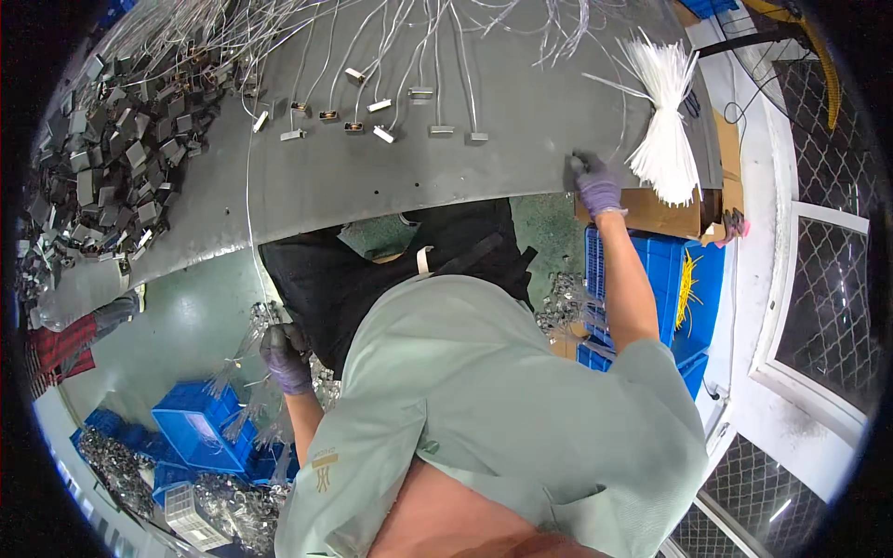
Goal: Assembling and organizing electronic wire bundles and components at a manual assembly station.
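My left hand, in a purple glove with dark fingers, hangs low at my left side with its fingers curled. Close to it is a bundle of clear cables with metal connectors; whether the fingers grip any of it I cannot make out. At the near edge of the grey table rests my right hand, gloved the same way, its fingers bent in and nothing showing in them. Farther right lies a tied bunch of white cable ties. Several cables ending in small connectors are spread across the tabletop.
A large heap of grey connectors covers the table's left end. Below the right side are a cardboard box and blue crates with yellow ties. A black chair stands before me. At lower left is a blue bin.
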A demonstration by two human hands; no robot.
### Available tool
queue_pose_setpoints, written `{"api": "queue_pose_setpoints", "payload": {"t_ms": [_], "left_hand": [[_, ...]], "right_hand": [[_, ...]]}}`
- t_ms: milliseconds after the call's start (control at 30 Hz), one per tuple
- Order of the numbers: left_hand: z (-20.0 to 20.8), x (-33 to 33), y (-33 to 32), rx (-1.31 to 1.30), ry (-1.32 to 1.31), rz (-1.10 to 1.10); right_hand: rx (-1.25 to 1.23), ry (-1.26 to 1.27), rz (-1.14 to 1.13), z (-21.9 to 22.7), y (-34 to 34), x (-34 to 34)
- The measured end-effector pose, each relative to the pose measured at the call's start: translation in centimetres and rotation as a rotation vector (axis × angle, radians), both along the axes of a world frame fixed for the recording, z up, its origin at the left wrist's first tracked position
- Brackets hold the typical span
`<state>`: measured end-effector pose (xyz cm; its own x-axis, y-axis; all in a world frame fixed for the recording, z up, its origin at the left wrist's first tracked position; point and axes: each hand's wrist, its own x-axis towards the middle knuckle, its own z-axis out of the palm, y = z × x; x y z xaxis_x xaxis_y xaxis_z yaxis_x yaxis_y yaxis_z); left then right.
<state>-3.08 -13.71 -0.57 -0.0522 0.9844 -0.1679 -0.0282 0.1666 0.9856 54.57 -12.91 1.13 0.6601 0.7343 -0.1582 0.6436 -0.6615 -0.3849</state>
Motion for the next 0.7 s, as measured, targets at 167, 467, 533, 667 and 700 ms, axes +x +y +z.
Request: {"api": "queue_pose_setpoints", "payload": {"t_ms": [167,467,533,667,700], "left_hand": [[-3.6,-2.2,-1.9,0.147,0.150,0.023],[1.0,0.8,0.2,0.129,-0.127,-0.065],[1.3,1.0,0.4,0.065,-0.155,-0.058],[1.9,1.5,0.9,0.111,-0.134,-0.076],[1.9,1.4,0.9,0.104,-0.137,-0.092]], "right_hand": [[-0.141,-0.138,-0.088,-2.6,-4.1,1.6],[0.815,0.853,-0.719,-4.1,-6.7,-0.5],[0.790,0.881,-0.629,-2.9,-6.4,0.0],[0.769,0.440,-0.282,5.8,-2.5,-1.5],[0.692,0.358,-0.240,9.0,-1.2,-2.3]]}}
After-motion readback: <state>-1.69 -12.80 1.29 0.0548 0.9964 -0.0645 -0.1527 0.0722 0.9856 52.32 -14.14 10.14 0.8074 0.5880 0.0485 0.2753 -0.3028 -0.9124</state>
